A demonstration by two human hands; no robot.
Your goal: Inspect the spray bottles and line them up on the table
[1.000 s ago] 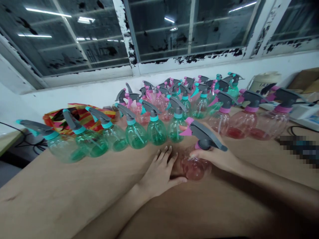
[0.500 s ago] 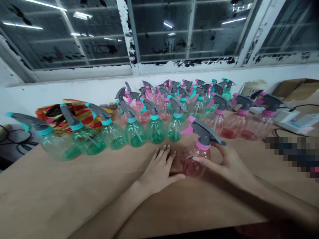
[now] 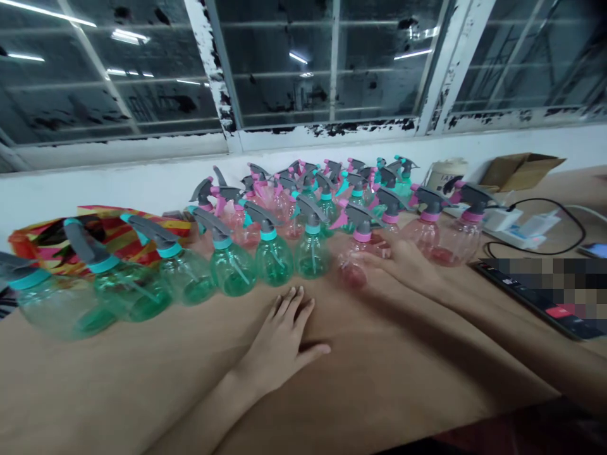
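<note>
My right hand (image 3: 403,259) is closed around the body of a pink spray bottle (image 3: 351,273) with a grey trigger head and pink nozzle. This bottle stands at the right end of the front row, beside a green spray bottle (image 3: 312,256). My left hand (image 3: 284,341) lies flat on the wooden table (image 3: 360,379), fingers spread, holding nothing. Several green bottles with teal collars, such as one green spray bottle (image 3: 233,270), line up beyond it. To the right of the held bottle stand more pink ones, among them a pink spray bottle (image 3: 453,240).
Behind the front row crowd several more pink and green spray bottles (image 3: 284,202). A red-and-yellow bag (image 3: 128,243) lies at the left. On the right are a cardboard box (image 3: 516,170), a white tub (image 3: 446,174), a power strip (image 3: 515,230) with cables and a phone (image 3: 531,300).
My right hand has moved the pink spray bottle away from me, into line with the front row. The view has shifted to the right. My left hand stays flat on the table.
</note>
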